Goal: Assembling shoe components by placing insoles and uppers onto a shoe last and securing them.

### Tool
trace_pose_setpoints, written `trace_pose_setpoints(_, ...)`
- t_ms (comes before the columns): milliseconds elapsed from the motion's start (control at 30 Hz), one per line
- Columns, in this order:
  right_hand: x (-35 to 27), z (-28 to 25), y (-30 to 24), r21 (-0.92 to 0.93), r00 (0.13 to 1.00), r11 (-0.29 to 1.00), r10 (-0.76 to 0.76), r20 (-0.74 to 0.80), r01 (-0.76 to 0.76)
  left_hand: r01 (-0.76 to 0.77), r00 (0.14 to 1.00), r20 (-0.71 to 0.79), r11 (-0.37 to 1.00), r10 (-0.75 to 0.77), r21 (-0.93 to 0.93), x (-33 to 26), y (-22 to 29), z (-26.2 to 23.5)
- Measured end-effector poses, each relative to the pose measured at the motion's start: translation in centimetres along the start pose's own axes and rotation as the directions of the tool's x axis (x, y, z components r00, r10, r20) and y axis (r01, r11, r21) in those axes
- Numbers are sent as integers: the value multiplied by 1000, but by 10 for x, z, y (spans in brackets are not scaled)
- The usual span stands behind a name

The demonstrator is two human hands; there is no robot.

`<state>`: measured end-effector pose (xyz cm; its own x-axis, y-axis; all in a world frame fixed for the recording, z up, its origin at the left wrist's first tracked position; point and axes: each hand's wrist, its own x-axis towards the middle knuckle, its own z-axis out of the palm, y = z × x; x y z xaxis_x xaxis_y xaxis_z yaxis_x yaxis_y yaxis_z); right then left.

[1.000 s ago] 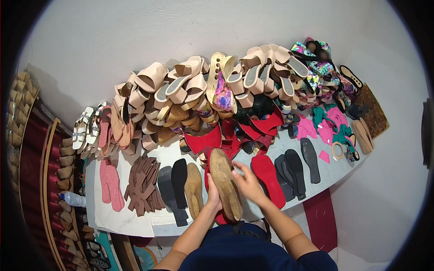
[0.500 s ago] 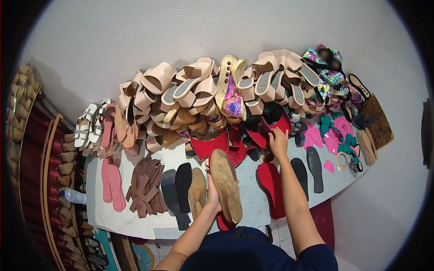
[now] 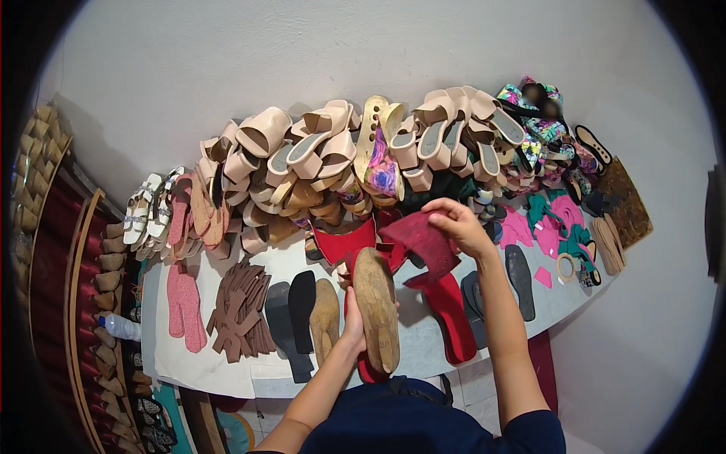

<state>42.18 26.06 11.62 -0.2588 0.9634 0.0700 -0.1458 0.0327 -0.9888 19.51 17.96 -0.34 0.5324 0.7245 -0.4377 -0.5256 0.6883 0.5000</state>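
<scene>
Head view, left hand: grasping a foot-shaped wooden last from its left side; the left hand (image 3: 354,324) sits at lower centre of the frame, with the wooden last (image 3: 376,310) tilted nearly upright, sole-like face toward the camera.
Red edging: red material (image 3: 368,369) shows along the last's left side and lower end; whether it is fixed to it, I cannot tell.
Right hand: pinching the upper edge of a dark red shaped piece (image 3: 425,246) between thumb and fingers; the right hand (image 3: 457,225) is right of centre.
Just changed: half a second ago the right hand was reaching among the red pieces by the shoe pile; now one is lifted out, so both hands hold parts at once.
Red piece against the hands: hanging below and left of the right hand, up and right of the last, apart from it.
Under the piece: a red sole (image 3: 454,325) on the surface (image 3: 215,376), partly covered in view.
Centre, behind: another red piece (image 3: 344,240) before the heaped sandals (image 3: 306,155).
</scene>
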Motion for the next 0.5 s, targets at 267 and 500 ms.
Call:
trace_pose_setpoints(267,23,69,24,-486,919,842,-30,394,236,178,978,91,980,-186,90,-13,-16,10)
trace_pose_setpoints(500,2,96,67,-747,886,513,-60,461,423,271,952,135,961,-275,46,-37,-28,14)
